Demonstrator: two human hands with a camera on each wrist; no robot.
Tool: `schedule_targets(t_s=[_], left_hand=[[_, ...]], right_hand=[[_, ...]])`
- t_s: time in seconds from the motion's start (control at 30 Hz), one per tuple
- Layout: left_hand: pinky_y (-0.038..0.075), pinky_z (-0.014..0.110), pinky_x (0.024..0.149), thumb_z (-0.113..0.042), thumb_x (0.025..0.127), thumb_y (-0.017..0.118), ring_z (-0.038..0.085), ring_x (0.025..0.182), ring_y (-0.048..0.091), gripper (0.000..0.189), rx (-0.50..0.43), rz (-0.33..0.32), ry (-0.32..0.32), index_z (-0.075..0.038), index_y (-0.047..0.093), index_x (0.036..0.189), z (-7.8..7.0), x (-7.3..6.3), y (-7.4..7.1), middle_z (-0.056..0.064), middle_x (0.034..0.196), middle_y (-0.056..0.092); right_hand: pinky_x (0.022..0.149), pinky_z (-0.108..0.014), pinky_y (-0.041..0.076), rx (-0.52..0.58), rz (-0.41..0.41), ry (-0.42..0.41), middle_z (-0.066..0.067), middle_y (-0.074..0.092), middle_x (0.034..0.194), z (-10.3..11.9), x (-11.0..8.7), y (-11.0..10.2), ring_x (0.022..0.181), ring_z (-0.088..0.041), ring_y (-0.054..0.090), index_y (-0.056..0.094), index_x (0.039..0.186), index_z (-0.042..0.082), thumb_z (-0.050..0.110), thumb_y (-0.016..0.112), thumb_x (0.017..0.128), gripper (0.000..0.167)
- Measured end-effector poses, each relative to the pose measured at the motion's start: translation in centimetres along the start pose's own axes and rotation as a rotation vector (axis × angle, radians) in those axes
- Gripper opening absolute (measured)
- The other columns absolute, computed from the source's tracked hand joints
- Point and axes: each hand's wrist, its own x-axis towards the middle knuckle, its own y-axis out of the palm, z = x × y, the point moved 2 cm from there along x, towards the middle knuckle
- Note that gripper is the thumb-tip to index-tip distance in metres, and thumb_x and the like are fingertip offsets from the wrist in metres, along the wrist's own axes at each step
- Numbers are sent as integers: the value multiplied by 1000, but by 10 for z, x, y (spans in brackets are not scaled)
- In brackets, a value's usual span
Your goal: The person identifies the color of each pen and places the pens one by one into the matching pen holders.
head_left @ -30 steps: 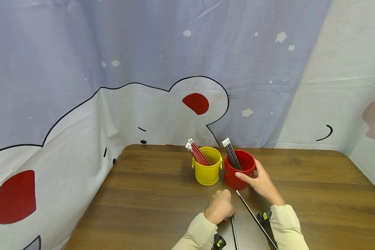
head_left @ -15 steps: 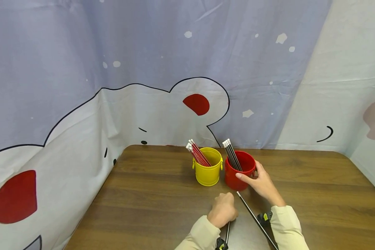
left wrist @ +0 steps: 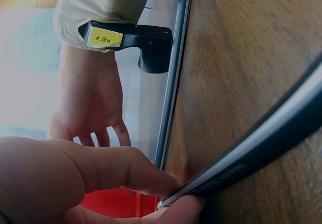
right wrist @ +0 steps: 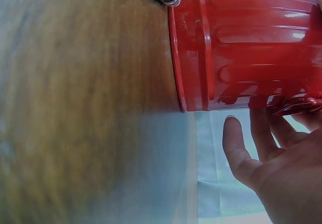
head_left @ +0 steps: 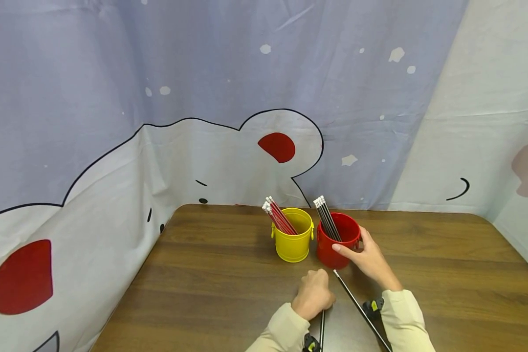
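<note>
My left hand (head_left: 313,296) is low over the table in front of the buckets. In the left wrist view its thumb and finger pinch a black pencil (left wrist: 241,156) near the end; the hand covers that end in the head view. A second black pencil (head_left: 363,313) lies slanting on the wood between my two hands, its white tip close to the red bucket (head_left: 327,256). My right hand (head_left: 371,259) holds this bucket from the right, thumb on the front of the rim and fingers (right wrist: 259,133) against the side. Several black pencils (head_left: 328,222) lean inside, white ends up.
Left of the red bucket stands a yellow bucket (head_left: 292,247) with several red pencils (head_left: 281,220) leaning left in it. The wooden table (head_left: 211,274) reaches back to a patterned curtain (head_left: 193,156). Dark camera mounts (head_left: 371,308) sit at both wrists.
My left hand has shifted slightly right and down, and the pinched pencil's lower end has swung left. The right hand, both buckets and the other pencil stay in place.
</note>
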Motion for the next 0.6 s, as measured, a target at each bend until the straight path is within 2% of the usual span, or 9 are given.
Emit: schedule_targets(t_s=[0.17,0.5,0.6], left_hand=[[36,28,39,-11,64,72,15,46,43,14,-24,-8,-12,-6,60,59,1,1,1,1,54,48],[31,28,38,-11,66,69,15,45,40,23,-117,-63,12,-10,50,52,3,3,-5,0,53,44],[27,27,36,-11,68,68,14,44,35,30,-153,-65,12,-13,45,50,3,4,-7,-3,50,36]], right_hand=[[91,-48,41,-13,-7,-5,-19,46,129,0,0,0,109,-32,49,33,136,2,25,70,81,70],[91,-49,41,-10,0,3,-20,46,129,-1,0,0,109,-32,48,32,137,2,26,69,82,70],[91,-47,42,-9,-3,0,-15,46,129,-17,5,1,108,-28,48,32,137,7,29,70,81,72]])
